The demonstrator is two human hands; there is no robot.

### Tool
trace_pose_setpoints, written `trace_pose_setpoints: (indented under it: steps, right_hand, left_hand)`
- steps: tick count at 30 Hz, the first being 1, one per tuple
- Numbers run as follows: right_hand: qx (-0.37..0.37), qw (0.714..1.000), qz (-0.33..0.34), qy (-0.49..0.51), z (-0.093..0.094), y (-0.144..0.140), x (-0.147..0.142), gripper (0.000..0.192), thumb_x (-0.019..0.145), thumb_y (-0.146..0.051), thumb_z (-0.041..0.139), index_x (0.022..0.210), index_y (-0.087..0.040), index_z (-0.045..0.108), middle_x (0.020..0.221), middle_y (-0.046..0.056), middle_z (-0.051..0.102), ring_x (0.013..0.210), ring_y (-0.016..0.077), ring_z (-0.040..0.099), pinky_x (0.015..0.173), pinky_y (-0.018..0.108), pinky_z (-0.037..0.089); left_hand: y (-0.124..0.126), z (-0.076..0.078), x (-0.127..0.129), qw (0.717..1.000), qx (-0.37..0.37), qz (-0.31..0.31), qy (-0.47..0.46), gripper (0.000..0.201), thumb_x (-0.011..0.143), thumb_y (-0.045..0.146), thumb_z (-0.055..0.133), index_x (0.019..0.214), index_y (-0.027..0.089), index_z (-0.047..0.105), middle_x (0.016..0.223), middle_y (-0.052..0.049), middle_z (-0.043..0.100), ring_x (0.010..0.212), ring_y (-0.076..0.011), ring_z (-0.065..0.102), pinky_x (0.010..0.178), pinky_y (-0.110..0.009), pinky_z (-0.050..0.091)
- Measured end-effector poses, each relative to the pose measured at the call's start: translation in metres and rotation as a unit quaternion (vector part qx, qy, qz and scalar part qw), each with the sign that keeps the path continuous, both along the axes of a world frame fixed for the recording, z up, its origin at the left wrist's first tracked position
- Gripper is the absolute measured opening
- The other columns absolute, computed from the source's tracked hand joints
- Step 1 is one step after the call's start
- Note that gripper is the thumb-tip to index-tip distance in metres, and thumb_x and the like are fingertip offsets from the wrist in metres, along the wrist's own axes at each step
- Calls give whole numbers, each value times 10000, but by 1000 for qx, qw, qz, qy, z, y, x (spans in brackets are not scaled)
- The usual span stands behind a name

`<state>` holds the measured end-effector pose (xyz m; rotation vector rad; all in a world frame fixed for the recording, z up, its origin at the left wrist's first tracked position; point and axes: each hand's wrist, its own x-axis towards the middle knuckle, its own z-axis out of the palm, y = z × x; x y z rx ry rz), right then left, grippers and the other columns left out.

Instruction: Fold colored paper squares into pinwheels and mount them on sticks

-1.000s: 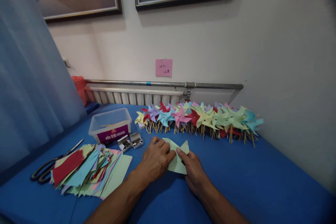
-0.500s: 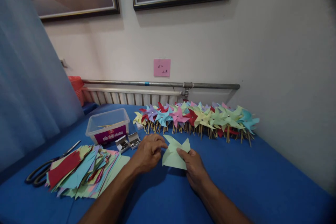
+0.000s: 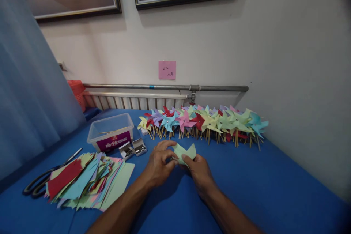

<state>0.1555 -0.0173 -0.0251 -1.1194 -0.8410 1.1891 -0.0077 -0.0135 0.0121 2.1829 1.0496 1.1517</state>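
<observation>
A pale green paper pinwheel blade point(image 3: 184, 154), partly folded, is held above the blue tabletop between both hands. My right hand point(image 3: 199, 170) pinches its right side, the thumb pressing on its middle. My left hand point(image 3: 161, 162) grips the left edge with bent fingers, some of them hidden behind the paper. To the left of my left forearm lies a pile of cut coloured paper point(image 3: 90, 181). Two small open boxes of metal pins point(image 3: 134, 148) sit just beyond my left hand.
Finished pinwheels on sticks point(image 3: 203, 122) lie in a row at the back. A clear plastic tub point(image 3: 109, 131) holds a few sticks. Black-handled scissors point(image 3: 41, 182) rest at the left. A blue curtain point(image 3: 33, 73) hangs on the left, and pipes point(image 3: 164, 87) run along the wall.
My left hand has moved right and taken hold of the green paper's left side. The paper's lower flap has folded up, so it looks smaller. The view has shifted slightly.
</observation>
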Motion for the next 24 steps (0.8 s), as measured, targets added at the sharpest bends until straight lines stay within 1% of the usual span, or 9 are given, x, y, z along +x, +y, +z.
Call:
trace_pose_setpoints:
  steps: [2, 5, 9, 11, 14, 16, 18, 21, 24]
  right_hand:
    - [1, 1000, -8, 3, -2, 1, 1, 355, 628, -411, 822, 843, -146, 725, 742, 63, 757, 643, 220, 687, 602, 299, 528]
    - [1, 1000, -16, 6, -3, 2, 2, 365, 641, -431, 813, 866, -155, 729, 767, 71, 768, 668, 236, 698, 626, 314, 536]
    - [22, 999, 0, -26, -5, 2, 0, 377, 642, -437, 813, 882, -155, 739, 806, 81, 781, 718, 260, 712, 685, 346, 552]
    - [29, 999, 5, -39, -5, 2, -2, 375, 645, -437, 806, 883, -154, 742, 826, 80, 785, 737, 257, 711, 697, 341, 552]
    - [28, 999, 14, -40, -7, 0, -3, 391, 656, -461, 790, 892, -154, 736, 816, 69, 779, 722, 244, 702, 658, 315, 537]
    - [20, 999, 13, -36, -7, -1, -3, 406, 659, -474, 789, 901, -154, 726, 798, 63, 773, 696, 235, 694, 621, 301, 522]
    - [13, 1000, 13, -21, -5, -2, -2, 415, 666, -472, 794, 925, -157, 717, 814, 64, 776, 700, 234, 698, 617, 297, 521]
    - [10, 1000, 12, 6, -2, -3, 0, 419, 677, -461, 796, 958, -160, 712, 824, 65, 780, 725, 238, 709, 634, 297, 531]
    - [9, 1000, -1, 12, -1, -1, 2, 399, 671, -458, 798, 933, -168, 718, 790, 61, 775, 726, 247, 713, 632, 300, 533]
  left_hand:
    - [1, -2, 2, 999, -26, 26, -40, 125, 790, 106, 663, 785, 213, 727, 1299, -81, 638, 1272, -273, 524, 1095, -512, 399]
    - [0, -5, 6, 995, -58, 41, -76, 109, 786, 130, 665, 773, 214, 734, 1313, -84, 626, 1273, -279, 523, 1113, -522, 379]
    - [-3, -7, 9, 991, -73, 54, -94, 98, 809, 174, 643, 778, 217, 726, 1408, -76, 562, 1331, -289, 481, 1159, -532, 310]
    - [-3, -8, 10, 989, -88, 61, -105, 102, 826, 196, 624, 775, 209, 711, 1454, -79, 523, 1355, -295, 460, 1161, -527, 307]
    - [-2, -9, 9, 985, -111, 61, -118, 106, 835, 204, 610, 786, 201, 704, 1475, -91, 499, 1358, -298, 462, 1149, -515, 330]
    - [-1, -9, 7, 987, -112, 56, -103, 87, 811, 182, 629, 799, 203, 712, 1470, -92, 503, 1354, -301, 466, 1139, -508, 347]
    - [0, -6, 4, 992, -79, 65, -67, 109, 777, 149, 649, 830, 212, 721, 1454, -88, 513, 1338, -301, 475, 1116, -506, 372]
    - [-2, 3, -4, 997, 24, 68, -2, 244, 760, 83, 610, 930, 228, 709, 1372, -88, 569, 1248, -273, 531, 1058, -494, 416]
    - [-7, 11, -9, 991, 105, 19, 76, 430, 740, 61, 612, 1127, 244, 657, 1354, -90, 586, 1232, -267, 532, 1043, -498, 410]
